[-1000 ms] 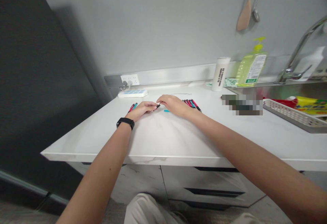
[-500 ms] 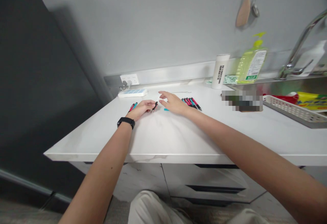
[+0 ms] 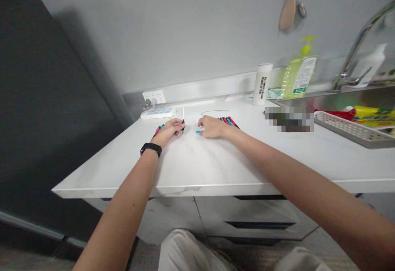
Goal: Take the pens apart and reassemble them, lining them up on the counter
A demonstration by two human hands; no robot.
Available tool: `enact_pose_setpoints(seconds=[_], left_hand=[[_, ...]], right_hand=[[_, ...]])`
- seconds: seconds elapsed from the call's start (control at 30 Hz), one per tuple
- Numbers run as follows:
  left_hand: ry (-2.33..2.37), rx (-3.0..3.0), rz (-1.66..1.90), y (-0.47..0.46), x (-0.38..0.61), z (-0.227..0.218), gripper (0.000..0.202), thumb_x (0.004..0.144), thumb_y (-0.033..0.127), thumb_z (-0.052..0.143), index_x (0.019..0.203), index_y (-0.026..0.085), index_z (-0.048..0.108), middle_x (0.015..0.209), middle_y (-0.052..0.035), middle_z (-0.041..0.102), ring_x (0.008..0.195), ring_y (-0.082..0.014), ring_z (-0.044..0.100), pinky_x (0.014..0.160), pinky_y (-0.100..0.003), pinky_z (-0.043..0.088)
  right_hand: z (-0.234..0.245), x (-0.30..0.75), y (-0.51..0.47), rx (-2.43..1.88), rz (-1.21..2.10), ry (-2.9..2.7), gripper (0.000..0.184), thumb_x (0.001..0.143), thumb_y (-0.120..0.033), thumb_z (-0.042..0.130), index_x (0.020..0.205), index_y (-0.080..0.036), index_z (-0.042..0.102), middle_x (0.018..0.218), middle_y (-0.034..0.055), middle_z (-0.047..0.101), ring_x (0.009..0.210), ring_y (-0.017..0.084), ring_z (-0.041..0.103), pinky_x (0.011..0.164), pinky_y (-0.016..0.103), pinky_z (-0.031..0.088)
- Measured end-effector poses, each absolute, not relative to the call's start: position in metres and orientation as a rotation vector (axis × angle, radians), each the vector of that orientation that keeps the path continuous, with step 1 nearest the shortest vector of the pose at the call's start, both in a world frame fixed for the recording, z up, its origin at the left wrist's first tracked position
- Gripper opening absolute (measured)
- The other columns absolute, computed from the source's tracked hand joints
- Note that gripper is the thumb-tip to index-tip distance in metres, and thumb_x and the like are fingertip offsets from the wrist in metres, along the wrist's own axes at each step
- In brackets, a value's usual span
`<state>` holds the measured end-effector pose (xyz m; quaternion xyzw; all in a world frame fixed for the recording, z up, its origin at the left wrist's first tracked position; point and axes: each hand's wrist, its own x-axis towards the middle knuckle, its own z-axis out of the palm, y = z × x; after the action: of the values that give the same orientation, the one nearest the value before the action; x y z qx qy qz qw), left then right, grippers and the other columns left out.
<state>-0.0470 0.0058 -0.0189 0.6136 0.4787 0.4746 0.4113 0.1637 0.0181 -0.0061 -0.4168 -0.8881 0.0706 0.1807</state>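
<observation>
My left hand pinches the black lower part of a pen, its tip pointing down and a thin white refill standing up out of it. To the right, my right hand is low over the counter, its fingers curled around a short teal pen barrel; its teal end pokes out on the left and the rest is partly hidden. Behind the left hand lie a few pens, pink and teal. A row of several pink, teal and black pens lies past the right wrist.
At the back left of the white counter lies a power strip, beneath a wall socket. A thin wire lies behind my right hand. A white bottle, yellow-green soap bottle and perforated tray stand toward the sink.
My right hand has left the white refill and come down to the teal barrel on the counter. My left hand still holds the black pen part, now more upright.
</observation>
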Motion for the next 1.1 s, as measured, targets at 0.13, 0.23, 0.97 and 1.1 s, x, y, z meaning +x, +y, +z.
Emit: enact_pose_setpoints(seconds=[0.13, 0.23, 0.97, 1.1], left_hand=[[1.271, 1.597, 1.306, 0.010, -0.050, -0.020, 0.033, 0.057, 0.033, 0.074, 0.082, 0.015, 0.064, 0.071, 0.0006, 0.059, 0.063, -0.0098, 0.049, 0.058, -0.024, 0.033], [1.355, 1.662, 1.297, 0.011, -0.053, -0.021, 0.030, 0.061, 0.033, 0.070, 0.084, 0.014, 0.068, 0.072, -0.0003, 0.061, 0.065, -0.0108, 0.047, 0.061, -0.024, 0.033], [1.339, 1.755, 1.110, -0.002, -0.042, -0.014, 0.043, 0.063, 0.034, 0.073, 0.103, 0.017, 0.070, 0.079, -0.0021, 0.068, 0.069, -0.0132, 0.055, 0.066, -0.025, 0.040], [1.238, 1.708, 1.080, 0.003, -0.041, -0.017, 0.040, 0.062, 0.036, 0.075, 0.095, 0.014, 0.070, 0.076, -0.0043, 0.067, 0.063, -0.0115, 0.055, 0.062, -0.025, 0.041]], right_hand=[[-0.008, 0.168, 0.023, -1.155, 0.248, -2.583, 0.027, 0.075, -0.010, 0.056, 0.097, -0.016, 0.069, 0.098, 0.0083, 0.070, 0.090, 0.020, 0.064, 0.080, 0.025, 0.046], [-0.007, 0.166, 0.028, -1.106, 0.256, -2.449, 0.027, 0.077, -0.009, 0.053, 0.097, -0.016, 0.070, 0.099, 0.0081, 0.070, 0.089, 0.018, 0.063, 0.078, 0.023, 0.045], [-0.004, 0.164, 0.035, -0.900, 0.334, -2.103, 0.016, 0.075, -0.008, 0.058, 0.085, -0.014, 0.069, 0.087, 0.0065, 0.067, 0.079, 0.016, 0.062, 0.083, 0.030, 0.047], [-0.002, 0.160, 0.038, -0.848, 0.795, -1.738, 0.022, 0.067, -0.014, 0.068, 0.087, -0.015, 0.060, 0.075, 0.0008, 0.065, 0.062, 0.012, 0.060, 0.066, 0.027, 0.052]])
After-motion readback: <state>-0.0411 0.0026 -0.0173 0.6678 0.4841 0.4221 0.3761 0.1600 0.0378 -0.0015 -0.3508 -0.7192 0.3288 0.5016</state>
